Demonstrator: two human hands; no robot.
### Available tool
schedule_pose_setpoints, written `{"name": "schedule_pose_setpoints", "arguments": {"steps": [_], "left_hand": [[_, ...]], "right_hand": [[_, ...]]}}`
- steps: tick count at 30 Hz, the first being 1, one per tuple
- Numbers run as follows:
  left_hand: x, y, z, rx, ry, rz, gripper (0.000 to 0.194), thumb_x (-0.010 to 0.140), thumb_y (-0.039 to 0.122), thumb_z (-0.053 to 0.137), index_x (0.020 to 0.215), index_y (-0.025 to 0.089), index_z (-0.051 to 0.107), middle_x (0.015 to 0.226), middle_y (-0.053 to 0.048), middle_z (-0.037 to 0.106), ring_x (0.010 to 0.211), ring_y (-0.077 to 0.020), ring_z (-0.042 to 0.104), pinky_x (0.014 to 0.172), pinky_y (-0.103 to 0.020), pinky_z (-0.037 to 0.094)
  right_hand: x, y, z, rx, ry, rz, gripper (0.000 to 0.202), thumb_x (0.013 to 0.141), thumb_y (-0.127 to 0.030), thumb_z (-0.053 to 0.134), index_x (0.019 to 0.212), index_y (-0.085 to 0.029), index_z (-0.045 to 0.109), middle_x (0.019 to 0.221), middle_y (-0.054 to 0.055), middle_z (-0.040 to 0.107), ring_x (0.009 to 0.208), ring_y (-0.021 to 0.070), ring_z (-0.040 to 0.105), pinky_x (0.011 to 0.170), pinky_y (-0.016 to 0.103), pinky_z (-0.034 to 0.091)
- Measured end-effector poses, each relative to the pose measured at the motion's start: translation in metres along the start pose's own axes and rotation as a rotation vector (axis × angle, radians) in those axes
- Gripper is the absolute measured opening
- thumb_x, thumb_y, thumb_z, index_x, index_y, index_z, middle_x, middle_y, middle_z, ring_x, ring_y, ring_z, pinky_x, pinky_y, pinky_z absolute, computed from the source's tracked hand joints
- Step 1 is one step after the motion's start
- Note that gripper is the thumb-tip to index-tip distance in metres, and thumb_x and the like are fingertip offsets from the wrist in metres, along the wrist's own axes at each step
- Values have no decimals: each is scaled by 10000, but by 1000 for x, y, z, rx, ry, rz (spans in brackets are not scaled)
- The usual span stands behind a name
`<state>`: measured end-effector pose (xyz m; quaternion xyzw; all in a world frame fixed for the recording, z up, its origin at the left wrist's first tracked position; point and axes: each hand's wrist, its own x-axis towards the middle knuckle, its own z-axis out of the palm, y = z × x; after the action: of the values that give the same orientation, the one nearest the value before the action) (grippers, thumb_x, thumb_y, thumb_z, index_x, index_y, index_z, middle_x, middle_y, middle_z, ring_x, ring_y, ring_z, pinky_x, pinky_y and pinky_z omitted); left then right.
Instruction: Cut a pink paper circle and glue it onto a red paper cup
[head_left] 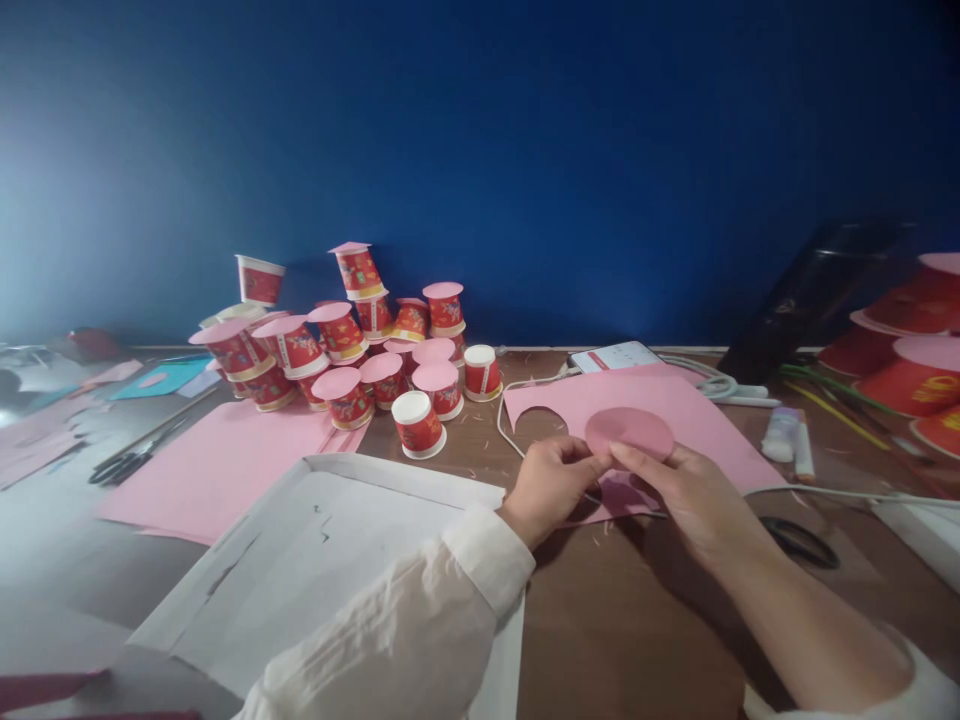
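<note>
A round pink paper disc (630, 432) is held up between both hands, over a pink sheet (705, 425) with curved pieces cut out of its edge. My left hand (553, 485) pinches the disc's lower left edge between thumb and finger. On its lower right side, my right hand (686, 490) grips the same disc, thumb in front. Behind and to the left stand several upside-down red paper cups (349, 405), many with pink discs on top. Two cups (420, 425) near the front show bare white bases.
Pink sheets (247, 455) and a white folded paper (322, 550) lie left, near scissors (139, 455). At right are a phone (615, 355), a cable (825, 492), a glue stick (781, 433), a black scissor handle (801, 542) and more red cups (911, 385).
</note>
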<state>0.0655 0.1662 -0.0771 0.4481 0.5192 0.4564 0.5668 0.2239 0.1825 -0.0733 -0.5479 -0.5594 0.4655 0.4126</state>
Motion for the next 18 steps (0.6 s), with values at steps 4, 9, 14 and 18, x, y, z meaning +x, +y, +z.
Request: {"name": "schedule_pose_setpoints", "arguments": {"steps": [4, 9, 14, 18], "left_hand": [[1, -3, 1, 31, 5, 16, 316, 734, 455, 736, 740, 146, 670, 611, -5, 625, 493, -66, 454, 514, -211, 347], [5, -4, -5, 268, 149, 236, 142, 796, 305, 693, 801, 164, 677, 743, -20, 677, 651, -118, 588, 638, -241, 447], [6, -3, -18, 614, 325, 699, 98, 861, 166, 604, 906, 212, 676, 975, -32, 702, 881, -154, 646, 777, -268, 502], [4, -1, -22, 747, 388, 913, 226, 843, 68, 566, 963, 231, 666, 1030, -24, 701, 977, -149, 652, 835, -259, 516]], "right_hand": [[-2, -4, -3, -68, -3, 44, 446, 752, -573, 722, 1004, -208, 767, 938, 47, 770, 929, 254, 692, 816, 322, 526], [0, -1, -3, 104, -95, 41, 462, 753, -557, 737, 1056, -208, 717, 963, 56, 750, 890, 240, 692, 739, 309, 553], [3, -1, -2, 569, 40, 193, 469, 702, -636, 737, 1002, -281, 678, 995, 18, 704, 867, 161, 676, 651, 225, 568], [3, -7, -3, 687, -36, 316, 408, 738, -631, 700, 900, -257, 670, 774, 5, 659, 669, 143, 626, 558, 240, 538]]}}
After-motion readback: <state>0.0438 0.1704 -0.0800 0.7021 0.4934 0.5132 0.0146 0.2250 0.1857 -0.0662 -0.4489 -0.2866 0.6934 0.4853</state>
